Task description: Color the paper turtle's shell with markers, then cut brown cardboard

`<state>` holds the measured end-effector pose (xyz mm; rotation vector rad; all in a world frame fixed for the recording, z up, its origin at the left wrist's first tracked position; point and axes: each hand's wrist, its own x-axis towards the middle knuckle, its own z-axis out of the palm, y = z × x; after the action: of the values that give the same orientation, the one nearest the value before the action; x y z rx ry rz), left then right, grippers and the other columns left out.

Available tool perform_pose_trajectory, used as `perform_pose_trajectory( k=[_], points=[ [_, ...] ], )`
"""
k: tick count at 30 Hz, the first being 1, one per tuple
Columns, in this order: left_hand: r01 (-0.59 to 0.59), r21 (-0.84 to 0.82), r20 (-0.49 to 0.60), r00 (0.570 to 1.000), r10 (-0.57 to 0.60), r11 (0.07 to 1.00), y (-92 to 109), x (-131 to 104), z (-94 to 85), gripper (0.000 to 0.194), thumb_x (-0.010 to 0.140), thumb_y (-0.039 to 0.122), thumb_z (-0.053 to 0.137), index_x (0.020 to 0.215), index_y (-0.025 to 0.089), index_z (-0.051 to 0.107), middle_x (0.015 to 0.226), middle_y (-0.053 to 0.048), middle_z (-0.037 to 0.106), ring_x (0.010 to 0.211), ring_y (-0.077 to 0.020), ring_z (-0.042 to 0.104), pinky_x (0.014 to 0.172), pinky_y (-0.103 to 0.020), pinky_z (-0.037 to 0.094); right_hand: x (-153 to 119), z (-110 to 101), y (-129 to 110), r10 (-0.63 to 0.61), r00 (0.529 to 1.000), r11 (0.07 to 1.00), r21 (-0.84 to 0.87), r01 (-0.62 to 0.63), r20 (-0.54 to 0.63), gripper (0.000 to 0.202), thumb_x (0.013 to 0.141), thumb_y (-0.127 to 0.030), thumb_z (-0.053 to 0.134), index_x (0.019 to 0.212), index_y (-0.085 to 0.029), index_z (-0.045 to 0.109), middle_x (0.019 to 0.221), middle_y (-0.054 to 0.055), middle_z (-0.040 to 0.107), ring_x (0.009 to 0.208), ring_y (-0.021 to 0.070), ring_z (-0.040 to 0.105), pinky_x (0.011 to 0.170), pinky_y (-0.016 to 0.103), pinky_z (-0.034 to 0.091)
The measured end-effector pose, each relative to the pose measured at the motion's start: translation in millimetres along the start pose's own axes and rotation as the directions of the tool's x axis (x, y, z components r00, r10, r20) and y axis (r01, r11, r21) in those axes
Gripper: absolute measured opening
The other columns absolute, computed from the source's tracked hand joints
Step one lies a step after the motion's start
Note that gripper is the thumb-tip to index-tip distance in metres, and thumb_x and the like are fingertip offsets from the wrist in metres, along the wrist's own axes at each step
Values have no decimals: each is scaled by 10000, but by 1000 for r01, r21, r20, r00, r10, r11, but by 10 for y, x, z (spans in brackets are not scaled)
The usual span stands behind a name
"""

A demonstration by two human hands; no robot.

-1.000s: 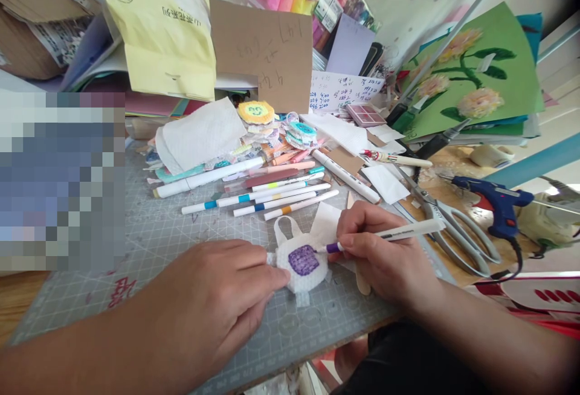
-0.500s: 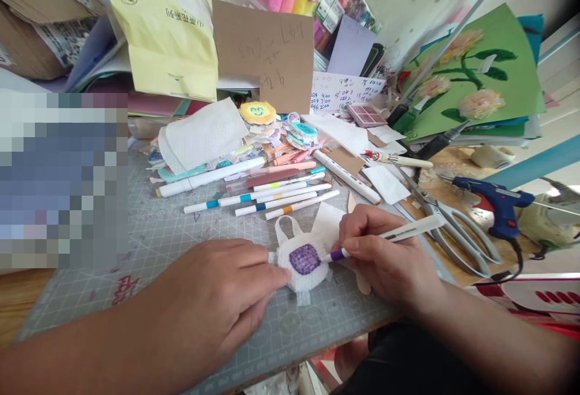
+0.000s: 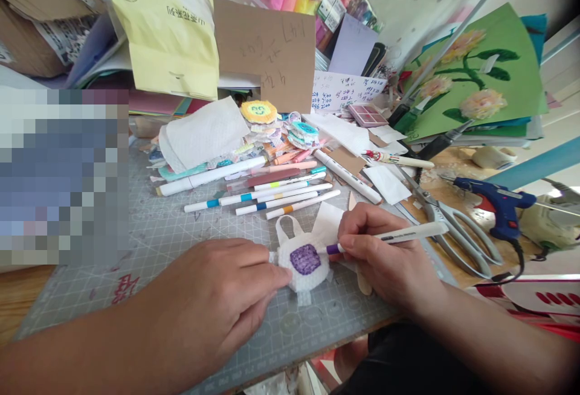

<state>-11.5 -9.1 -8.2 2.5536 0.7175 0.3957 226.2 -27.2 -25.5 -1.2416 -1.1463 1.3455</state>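
Note:
A small white textured craft piece [image 3: 296, 280] with a looped top lies on the grey cutting mat [image 3: 154, 202]. A purple coloured patch [image 3: 305, 260] fills its middle. My left hand [image 3: 226, 289] presses its left edge with fingers together; the thumb is partly hidden. In my right hand [image 3: 380, 256] a white marker with a purple band [image 3: 408, 234] is pinched, its tip close to the patch's right side. Whether the tip touches the piece I cannot tell. Under my right hand a wooden stick [image 3: 364, 283] shows in part.
Several markers [image 3: 290, 192] lie behind the craft piece, with paper scraps and a yellow round piece [image 3: 258, 112] beyond. Grey scissors [image 3: 453, 229] and a blue glue gun [image 3: 496, 202] sit at the right. A yellow bag [image 3: 172, 51] and cardboard stand at the back.
The marker's tip has shifted slightly up and right, away from the edge of the purple patch. My left hand stays on the craft piece almost unmoved.

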Motion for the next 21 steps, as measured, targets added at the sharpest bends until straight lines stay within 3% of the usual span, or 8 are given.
perform_pose_trajectory(
  k=[5, 10, 21],
  points=[
    [-2, -4, -3, 1000, 2, 1000, 2, 24, 0, 263, 877, 133, 404, 812, 212, 646, 753, -12, 666, 679, -169, 594, 615, -263, 394, -15, 0, -3, -11, 1000, 1000, -17, 10, -9, 145, 745, -166, 661, 626, -202, 587, 543, -38, 573, 528, 132, 529, 509, 245, 393],
    [6, -6, -15, 1000, -6, 1000, -5, 22, 16, 256, 855, 121, 431, 853, 217, 669, 744, -2, 657, 677, -167, 588, 615, -263, 391, -44, 55, -65, -54, 998, 989, -135, 59, 40, 156, 772, -225, 681, 653, -192, 586, 556, -45, 558, 475, 87, 424, 443, 209, 317],
    [20, -8, 12, 1000, -20, 1000, -14, 14, 19, 221, 843, 126, 441, 841, 218, 642, 767, -3, 660, 684, -170, 595, 614, -268, 393, -9, 178, -165, -102, 991, 923, -363, 126, 85, 152, 741, -252, 685, 642, -203, 580, 571, -3, 612, 507, 122, 516, 440, 212, 425]
  ],
)
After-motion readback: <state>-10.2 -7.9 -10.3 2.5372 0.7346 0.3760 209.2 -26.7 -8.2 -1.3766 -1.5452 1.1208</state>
